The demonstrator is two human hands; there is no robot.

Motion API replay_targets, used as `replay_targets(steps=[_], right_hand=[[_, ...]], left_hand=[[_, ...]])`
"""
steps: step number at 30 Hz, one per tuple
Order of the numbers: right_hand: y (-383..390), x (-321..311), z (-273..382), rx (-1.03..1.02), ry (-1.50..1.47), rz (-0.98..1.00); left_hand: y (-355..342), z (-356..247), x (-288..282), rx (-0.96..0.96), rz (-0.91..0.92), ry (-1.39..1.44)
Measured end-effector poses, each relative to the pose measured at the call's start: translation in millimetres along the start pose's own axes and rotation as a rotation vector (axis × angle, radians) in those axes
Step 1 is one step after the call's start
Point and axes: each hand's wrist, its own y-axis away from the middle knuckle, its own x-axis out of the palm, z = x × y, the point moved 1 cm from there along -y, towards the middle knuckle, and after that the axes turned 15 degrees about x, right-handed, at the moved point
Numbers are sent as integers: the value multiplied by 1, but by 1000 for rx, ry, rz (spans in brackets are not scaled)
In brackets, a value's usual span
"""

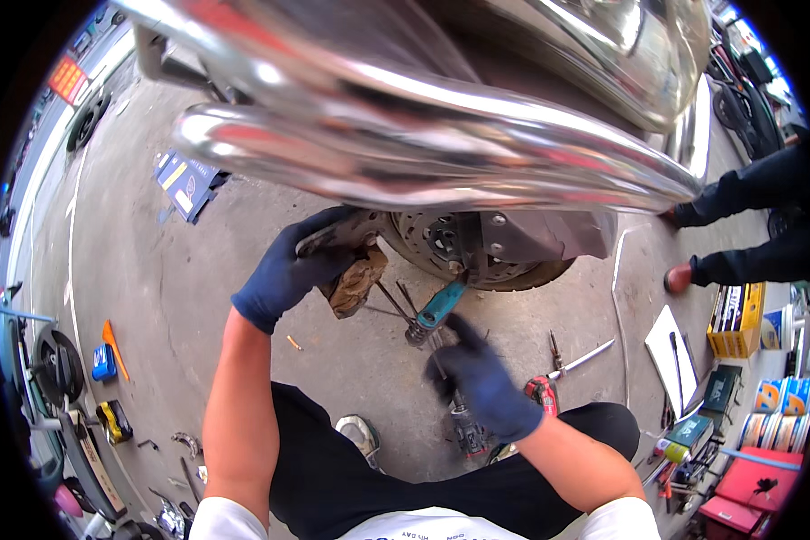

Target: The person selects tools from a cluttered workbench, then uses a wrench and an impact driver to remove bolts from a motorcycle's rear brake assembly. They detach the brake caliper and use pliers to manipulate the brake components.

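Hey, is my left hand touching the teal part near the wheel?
No, the left hand is off to the left of the teal part, with a visible gap between them.

We see a bright scene in soft, mostly even light, with the floor (198, 297) pale grey and its shadows faint; we find hard white glare along the chrome pipes (441, 153), which look smeared and out of focus across the top; we notice motion blur on the right hand (490, 387), while the left hand (288, 274) looks sharper; we see straight edges bend toward the rim, and black fills the 4 corners.
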Motion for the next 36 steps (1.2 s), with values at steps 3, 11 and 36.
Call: replay_targets(steps=[3,11,36], right_hand=[[19,-4,14,-225,100,64],[-26,8,5,-67,-464,418],[-116,-83,-54,-251,1318,-519]], left_hand=[[-1,-9,-4,-78,-3,54],[-3,7,-11,6,18,85],[2,-27,15,101,-19,-33]])
